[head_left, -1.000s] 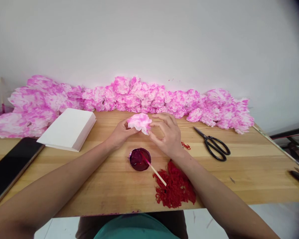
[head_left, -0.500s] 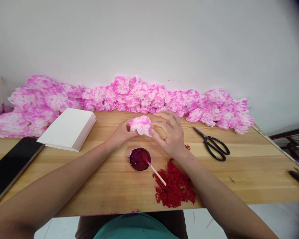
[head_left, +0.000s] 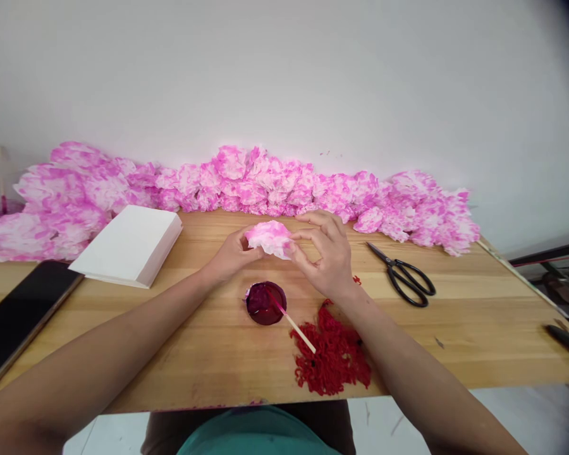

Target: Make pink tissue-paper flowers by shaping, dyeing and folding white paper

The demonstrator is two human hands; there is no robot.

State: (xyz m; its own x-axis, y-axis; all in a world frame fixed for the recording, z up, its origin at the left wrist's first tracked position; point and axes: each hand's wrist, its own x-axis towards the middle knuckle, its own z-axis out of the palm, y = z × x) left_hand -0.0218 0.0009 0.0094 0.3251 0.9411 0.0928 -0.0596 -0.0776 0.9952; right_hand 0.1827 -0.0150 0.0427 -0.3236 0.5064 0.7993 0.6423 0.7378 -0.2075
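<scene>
Between my two hands is a small pink-and-white paper flower (head_left: 269, 238), held up over the middle of the table. My left hand (head_left: 234, 253) grips its left side, thumb in front and the fingers mostly hidden behind it. With thumb and forefinger, my right hand (head_left: 326, 249) pinches the flower's right edge; its other fingers are spread above. Just below stands a round dish of dark magenta dye (head_left: 260, 304). A wooden stick (head_left: 299, 332) with a stained tip leans out of the dish over a heap of red yarn (head_left: 332, 363).
A long pile of pink-and-white paper flowers (head_left: 275, 183) lines the wall. At left lie a stack of white paper (head_left: 130, 243) and a black phone (head_left: 26, 316). Black-handled scissors (head_left: 410, 281) lie at right, and another dark handle (head_left: 566, 341) sits near the right edge.
The flower has tilted slightly and my right hand has shifted a little to the right with its pinch kept. Everything else stays in place.
</scene>
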